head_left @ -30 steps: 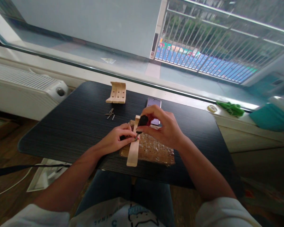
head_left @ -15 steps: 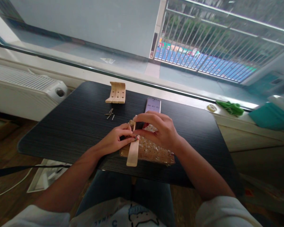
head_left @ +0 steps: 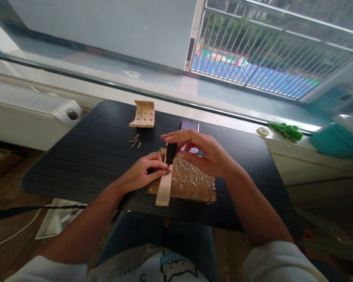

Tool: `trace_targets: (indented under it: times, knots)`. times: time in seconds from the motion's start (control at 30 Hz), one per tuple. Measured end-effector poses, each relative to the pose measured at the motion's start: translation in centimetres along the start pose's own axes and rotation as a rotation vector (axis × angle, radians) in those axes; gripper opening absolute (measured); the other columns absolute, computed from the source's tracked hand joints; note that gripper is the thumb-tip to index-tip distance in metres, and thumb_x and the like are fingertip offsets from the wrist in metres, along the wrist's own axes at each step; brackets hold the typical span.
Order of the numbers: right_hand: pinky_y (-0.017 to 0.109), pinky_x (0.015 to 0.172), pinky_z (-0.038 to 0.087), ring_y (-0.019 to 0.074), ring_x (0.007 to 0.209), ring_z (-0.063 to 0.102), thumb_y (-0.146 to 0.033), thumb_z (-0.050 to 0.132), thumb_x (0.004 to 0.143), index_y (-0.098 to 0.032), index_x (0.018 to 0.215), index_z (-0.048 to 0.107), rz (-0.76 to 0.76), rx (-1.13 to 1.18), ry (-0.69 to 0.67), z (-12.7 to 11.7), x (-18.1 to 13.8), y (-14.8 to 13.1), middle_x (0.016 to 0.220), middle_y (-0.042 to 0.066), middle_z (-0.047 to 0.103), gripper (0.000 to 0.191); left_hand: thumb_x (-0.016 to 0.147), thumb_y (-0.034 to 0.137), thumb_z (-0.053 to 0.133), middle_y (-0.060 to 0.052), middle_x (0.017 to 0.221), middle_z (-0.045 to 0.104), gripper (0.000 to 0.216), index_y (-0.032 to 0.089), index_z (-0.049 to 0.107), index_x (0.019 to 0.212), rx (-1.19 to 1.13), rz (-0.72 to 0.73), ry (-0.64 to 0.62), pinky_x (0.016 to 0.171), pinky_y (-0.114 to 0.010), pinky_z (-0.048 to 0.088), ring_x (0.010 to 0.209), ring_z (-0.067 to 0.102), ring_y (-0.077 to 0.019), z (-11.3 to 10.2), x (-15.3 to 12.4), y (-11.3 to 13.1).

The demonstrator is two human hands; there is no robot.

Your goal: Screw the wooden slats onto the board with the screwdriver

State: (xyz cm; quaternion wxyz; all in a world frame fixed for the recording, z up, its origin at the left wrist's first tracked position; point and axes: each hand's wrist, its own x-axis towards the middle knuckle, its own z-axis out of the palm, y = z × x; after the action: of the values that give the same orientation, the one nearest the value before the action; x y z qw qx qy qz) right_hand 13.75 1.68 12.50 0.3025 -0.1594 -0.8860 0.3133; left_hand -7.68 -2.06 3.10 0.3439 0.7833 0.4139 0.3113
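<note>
My right hand (head_left: 204, 150) is closed around the top of a black-handled screwdriver (head_left: 171, 153), fingertips over its end and thumb at its side. The screwdriver stands nearly upright, its shaft pointing down at a pale wooden strip (head_left: 164, 190). Thumb and fingers of my left hand (head_left: 147, 169) pinch together at the shaft's tip, over the strip; whatever small thing they hold is hidden. Under the strip lies a brown cardboard block (head_left: 194, 182) wrapped in clear film and dotted with small holes. The strip's near end juts past the block's front edge.
On the black table (head_left: 76, 156) lie several loose screws (head_left: 134, 141). Behind them is a curved wooden piece (head_left: 144, 114) with holes. A phone (head_left: 190, 125) lies beyond my right hand. On the sill are a tape roll (head_left: 262, 131) and a green cloth (head_left: 286, 131).
My right hand has risen slightly and its fingers have spread, so more of the screwdriver's handle shows. My left hand has stayed at the strip. The view has shifted a little.
</note>
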Motion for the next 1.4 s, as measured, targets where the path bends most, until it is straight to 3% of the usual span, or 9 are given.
trace_targets:
  times: [0.2,0.47,0.77,1.03,1.4]
  knots:
    - [0.019,0.068,0.049,0.0061,0.079,0.059,-0.016,0.049,0.091,-0.015,0.118,0.054,0.011,0.077,0.007,0.2,0.0,0.1,0.110,0.004,0.066,0.028,0.087,0.033,0.057,-0.006,0.100,0.059,0.022,0.019,0.071,0.096,0.046,0.004,-0.003,0.087,-0.034,0.048,0.095,0.058,-0.0207,-0.1,-0.2,0.0]
    - [0.024,0.077,0.050,0.0094,0.091,0.061,-0.022,0.046,0.092,-0.016,0.122,0.046,0.109,0.286,-0.014,0.9,-0.3,0.7,0.111,0.007,0.061,0.030,0.085,0.033,0.056,-0.008,0.104,0.057,0.025,0.018,0.069,0.099,0.168,0.032,0.041,0.099,-0.041,0.043,0.109,0.052,-0.0249,-0.4,-0.1,0.2]
    - [0.018,0.060,0.044,0.0046,0.071,0.054,-0.024,0.054,0.089,-0.017,0.114,0.049,0.060,0.049,0.097,1.2,-0.3,0.6,0.098,0.002,0.061,0.027,0.085,0.032,0.055,-0.008,0.104,0.057,0.026,0.017,0.069,0.101,0.166,0.030,0.035,0.100,-0.040,0.042,0.109,0.052,-0.0246,-0.3,-0.1,0.2]
    - [0.019,0.060,0.044,0.0045,0.065,0.050,-0.023,0.058,0.087,-0.019,0.110,0.051,0.023,-0.097,0.140,1.5,-0.4,0.4,0.091,-0.001,0.058,0.025,0.084,0.033,0.056,-0.008,0.101,0.058,0.021,0.017,0.067,0.092,0.156,0.030,0.051,0.095,-0.040,0.046,0.105,0.054,-0.0243,-0.2,-0.1,0.0]
    - [0.020,0.059,0.043,0.0053,0.064,0.051,-0.026,0.064,0.083,-0.020,0.104,0.048,0.011,-0.158,0.212,1.8,-0.3,0.4,0.082,-0.004,0.057,0.027,0.085,0.033,0.055,-0.010,0.106,0.057,0.025,0.016,0.068,0.098,0.172,0.035,0.037,0.096,-0.040,0.045,0.107,0.054,-0.0249,-0.3,-0.1,-0.2]
